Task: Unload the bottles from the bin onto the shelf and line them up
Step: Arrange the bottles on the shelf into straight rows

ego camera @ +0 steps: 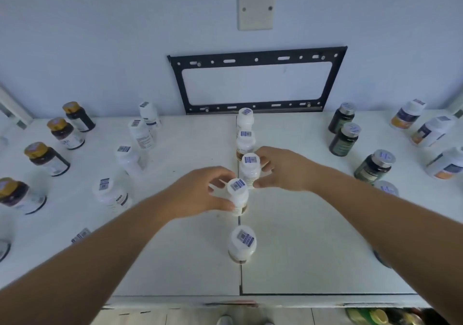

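Observation:
A row of white-capped bottles runs along the seam in the middle of the white shelf (313,237). My left hand (198,191) grips one white bottle (238,194) in that row. My right hand (283,169) holds the bottle just behind it (250,171). Two more white bottles (245,136) stand farther back toward the wall. One white bottle (242,243) stands alone nearer the front edge. All of them are upright, with barcode stickers on their caps. The bin is not in view.
Rows of bottles stand on both sides: gold-capped dark ones (46,159) far left, white ones (125,159) left of centre, dark green ones (344,139) to the right, white-and-orange ones (432,130) far right. A black bracket (255,60) hangs on the wall.

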Action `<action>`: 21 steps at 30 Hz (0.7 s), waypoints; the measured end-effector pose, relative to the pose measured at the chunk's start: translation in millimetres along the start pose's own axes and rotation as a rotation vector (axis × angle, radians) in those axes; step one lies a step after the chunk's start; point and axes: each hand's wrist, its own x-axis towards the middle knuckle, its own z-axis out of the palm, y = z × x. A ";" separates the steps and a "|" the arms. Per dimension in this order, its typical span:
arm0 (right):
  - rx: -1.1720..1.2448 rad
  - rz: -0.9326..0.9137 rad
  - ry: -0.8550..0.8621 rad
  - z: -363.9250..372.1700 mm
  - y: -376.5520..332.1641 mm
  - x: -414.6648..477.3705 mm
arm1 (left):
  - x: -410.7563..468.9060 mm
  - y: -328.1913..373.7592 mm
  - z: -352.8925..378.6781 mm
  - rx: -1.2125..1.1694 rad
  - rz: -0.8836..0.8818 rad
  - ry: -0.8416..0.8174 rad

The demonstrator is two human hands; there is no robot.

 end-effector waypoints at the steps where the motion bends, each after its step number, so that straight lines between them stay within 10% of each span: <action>1: 0.053 0.004 0.040 8.9 3.0 1.0 | -2.3 0.5 8.7 -0.041 -0.003 0.023; 21: -0.062 0.077 0.172 1.1 12.2 -8.2 | -2.1 15.5 6.4 -0.091 0.050 0.202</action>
